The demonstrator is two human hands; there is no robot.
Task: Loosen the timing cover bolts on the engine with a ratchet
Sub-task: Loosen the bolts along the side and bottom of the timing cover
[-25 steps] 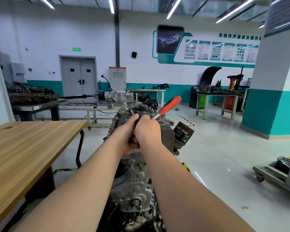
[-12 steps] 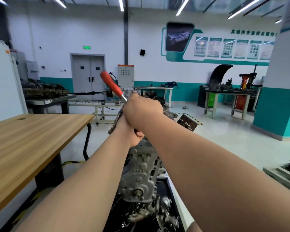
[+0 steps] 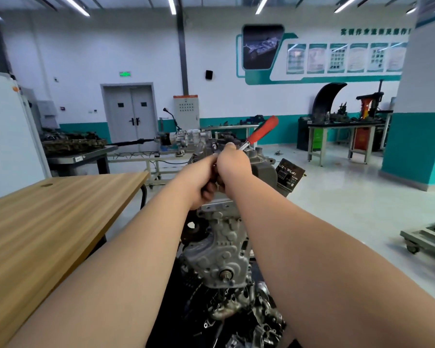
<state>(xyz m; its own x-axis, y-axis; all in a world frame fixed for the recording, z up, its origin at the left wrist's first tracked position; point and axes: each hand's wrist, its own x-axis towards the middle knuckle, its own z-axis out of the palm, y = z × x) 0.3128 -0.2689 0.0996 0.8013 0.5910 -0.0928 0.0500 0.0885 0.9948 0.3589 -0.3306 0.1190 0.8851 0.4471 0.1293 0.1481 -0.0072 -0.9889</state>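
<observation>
A grey engine [image 3: 219, 249] stands upright in front of me, its ribbed timing cover [image 3: 222, 257] facing me. A ratchet with a red handle [image 3: 263, 130] points up and to the right from the top of the engine. My right hand [image 3: 232, 164] grips the ratchet near its head, so the head and the bolt under it are hidden. My left hand [image 3: 199, 182] is curled beside it, fingers wrapped at the tool's lower end against the engine top.
A wooden table [image 3: 48, 222] stands close on my left. A black tag [image 3: 289, 173] hangs on the engine's right side. A low cart [image 3: 427, 239] sits on the floor at right. Workbenches [image 3: 347, 136] and another drivetrain [image 3: 186, 138] stand further back.
The red handle has swung from pointing upper left half a second ago back to upper right, where it was a second ago. Both hands stay on the tool at the engine top.
</observation>
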